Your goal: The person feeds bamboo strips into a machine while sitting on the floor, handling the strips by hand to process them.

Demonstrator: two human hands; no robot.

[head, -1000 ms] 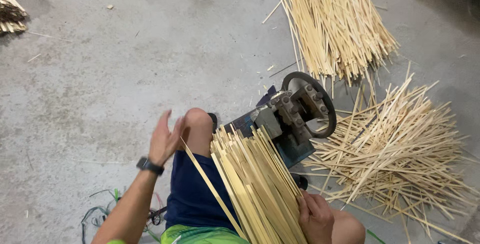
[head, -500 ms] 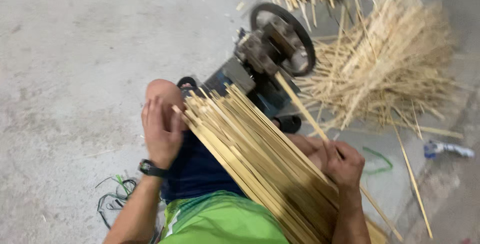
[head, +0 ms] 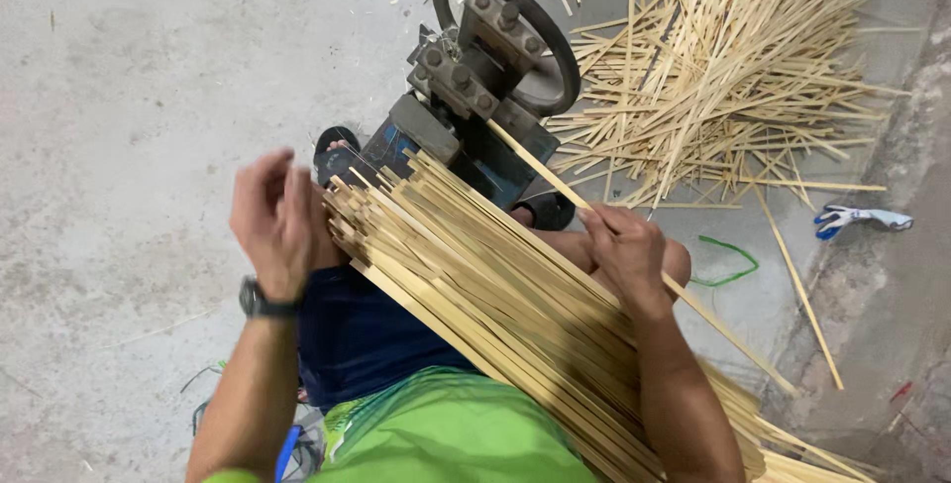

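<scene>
A: Item one, strip (head: 555, 184). Location?

B: Single bamboo strip, held in the right hand (head: 622, 250). Fingers closed round it mid-length. Front end sits at the machine (head: 475, 97), just under the wheel (head: 507, 37); tail runs back past the right knee, over the floor (head: 119, 97).

A: Item two, bundle (head: 475, 285).

B: Many strips, laid slantwise across the lap, front ends fanned near the machine's base. Left hand (head: 272, 215) at those ends: fingers half curled, loosely open, touching or just beside them; no strip clearly gripped.

A: Item three, pile (head: 713, 77).

B: Loose strips heaped on the floor beyond the machine, right side. Glove (head: 857, 217) lies apart from it, near the wall edge.

A: Step in hand?

B: By judgement, feeding: one strip entering the machine. The next move would call for a straight push along the strip's line, grip kept firm, and the left hand parting one fresh strip from the bundle.
</scene>
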